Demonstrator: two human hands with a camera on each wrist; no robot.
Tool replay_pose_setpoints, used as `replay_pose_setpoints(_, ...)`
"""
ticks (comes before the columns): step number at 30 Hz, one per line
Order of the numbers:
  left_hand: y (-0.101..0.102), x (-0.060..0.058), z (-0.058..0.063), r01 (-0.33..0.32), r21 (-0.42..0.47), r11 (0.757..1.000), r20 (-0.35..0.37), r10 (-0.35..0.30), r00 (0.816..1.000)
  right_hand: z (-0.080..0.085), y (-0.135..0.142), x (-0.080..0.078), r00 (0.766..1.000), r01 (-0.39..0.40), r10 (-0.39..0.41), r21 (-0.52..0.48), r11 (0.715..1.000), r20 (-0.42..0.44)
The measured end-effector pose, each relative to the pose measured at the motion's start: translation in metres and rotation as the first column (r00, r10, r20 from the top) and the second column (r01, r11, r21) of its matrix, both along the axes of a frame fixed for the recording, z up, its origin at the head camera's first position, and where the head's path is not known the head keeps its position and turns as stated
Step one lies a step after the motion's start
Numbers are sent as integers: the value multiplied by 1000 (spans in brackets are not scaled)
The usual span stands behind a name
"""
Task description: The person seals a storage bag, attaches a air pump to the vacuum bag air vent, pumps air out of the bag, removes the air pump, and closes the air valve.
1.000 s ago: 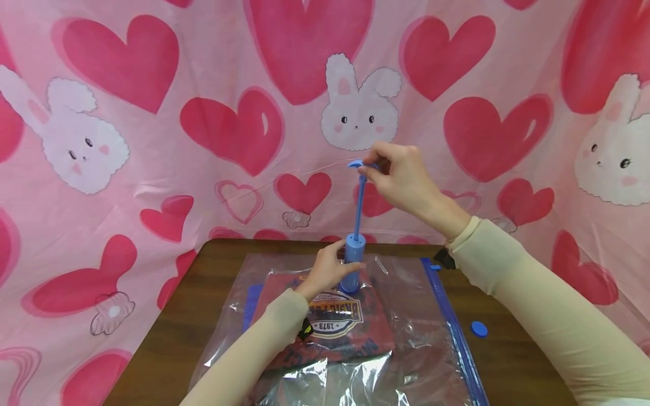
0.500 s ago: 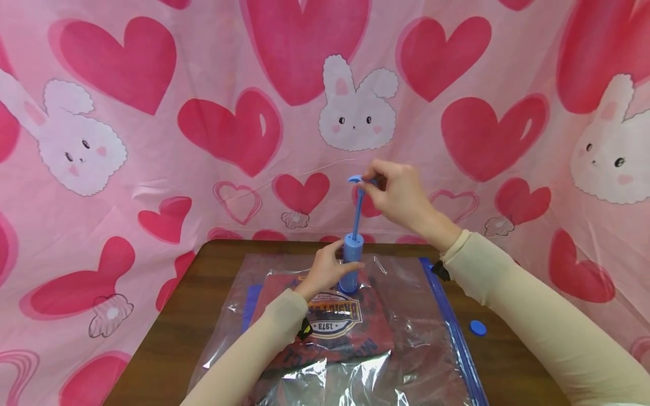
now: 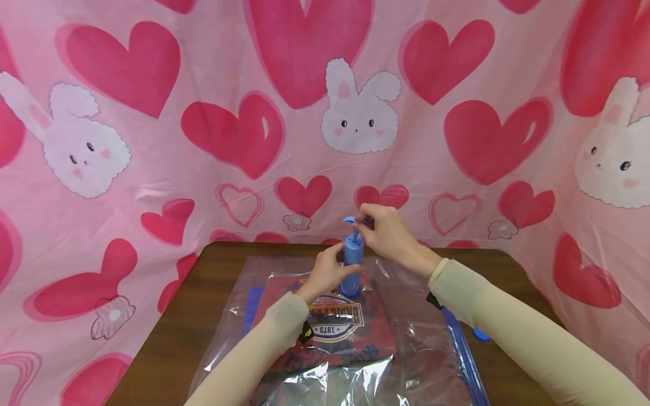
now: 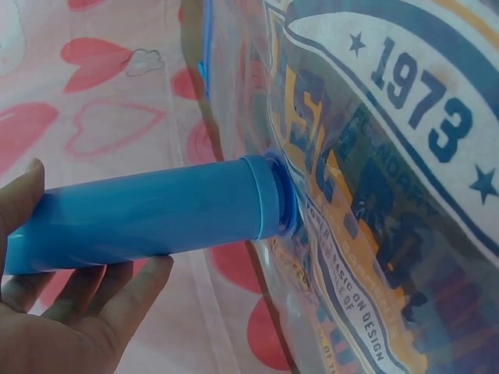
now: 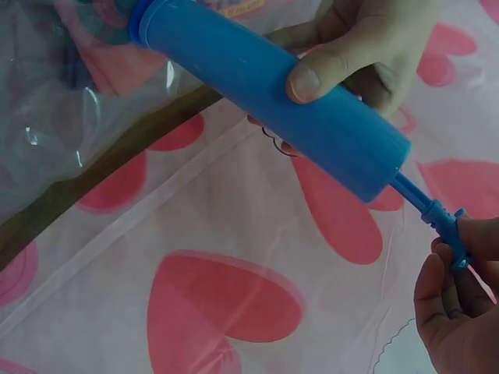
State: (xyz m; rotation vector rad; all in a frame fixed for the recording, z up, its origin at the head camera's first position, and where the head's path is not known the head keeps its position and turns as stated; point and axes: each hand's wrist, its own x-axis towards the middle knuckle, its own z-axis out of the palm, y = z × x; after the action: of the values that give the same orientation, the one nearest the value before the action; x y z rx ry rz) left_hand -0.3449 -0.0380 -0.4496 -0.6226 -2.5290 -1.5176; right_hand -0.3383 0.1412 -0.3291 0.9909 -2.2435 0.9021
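A blue hand pump (image 3: pixel 352 260) stands upright on a clear plastic storage bag (image 3: pixel 421 338), its base at the bag's round blue valve (image 4: pixel 282 195). My left hand (image 3: pixel 327 272) grips the pump's barrel, thumb on one side and fingers on the other. Just above the barrel, my right hand (image 3: pixel 388 234) pinches the pump's T-shaped handle (image 5: pixel 451 238). Only a short length of the rod shows between handle and barrel. Inside the bag lies a folded dark red garment (image 3: pixel 350 338) with a printed "1973" badge.
A blue zip strip (image 3: pixel 464 358) runs along the bag's right edge. Beside it, partly behind the right sleeve, a round blue cap (image 3: pixel 481 334) lies on the dark wooden table (image 3: pixel 167 332). Pink fabric (image 3: pixel 299 158) with hearts and rabbits hangs behind the table and at its sides.
My right hand has moved down with the handle, and most of the rod has slid into the barrel. My left hand still holds the barrel in the same place.
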Motion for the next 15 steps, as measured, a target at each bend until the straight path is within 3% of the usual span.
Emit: replay_pose_setpoints(15, -1, 2, 0, 6, -5, 1000, 14, -6, 1000, -21, -1, -2, 998, -9, 9, 6, 1000, 69)
